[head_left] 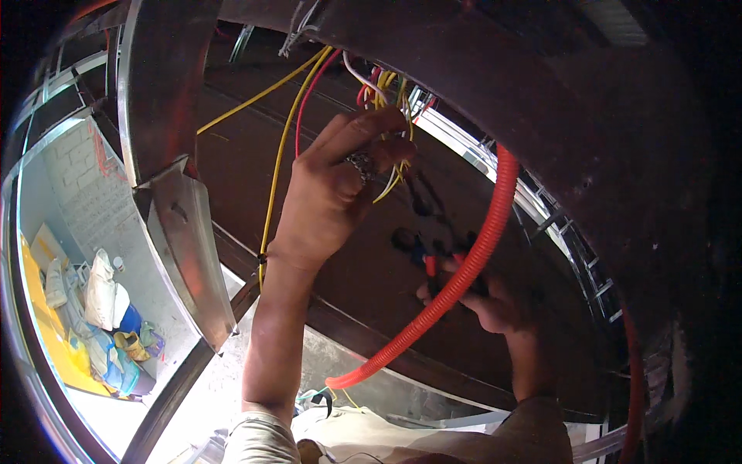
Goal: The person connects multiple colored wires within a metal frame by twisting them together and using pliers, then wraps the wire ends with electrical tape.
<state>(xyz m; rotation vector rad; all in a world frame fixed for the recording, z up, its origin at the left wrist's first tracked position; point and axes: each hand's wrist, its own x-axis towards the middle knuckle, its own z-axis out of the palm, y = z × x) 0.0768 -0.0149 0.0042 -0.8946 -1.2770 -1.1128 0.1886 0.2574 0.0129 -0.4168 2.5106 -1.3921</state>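
Note:
My left hand (332, 182) is raised at the middle, its fingers closed on a bunch of thin electrical wires (394, 176) in yellow, white and green. More wires (384, 80), among them red and yellow ones, come down from the dark metal edge just above my fingers. Lower and to the right, my right hand (495, 305) is closed round a pair of pliers with red and black handles (431, 265). The jaws of the pliers are dark and hard to make out. An orange corrugated conduit (464, 282) passes in front of my right fingers and partly hides them.
A dark panel (363, 286) lies behind both hands. Long yellow wires (284, 166) and a red wire (300, 116) run left of my left hand. Metal framing (182, 232) stands at the left. Bags and cloths (116, 325) lie far below left.

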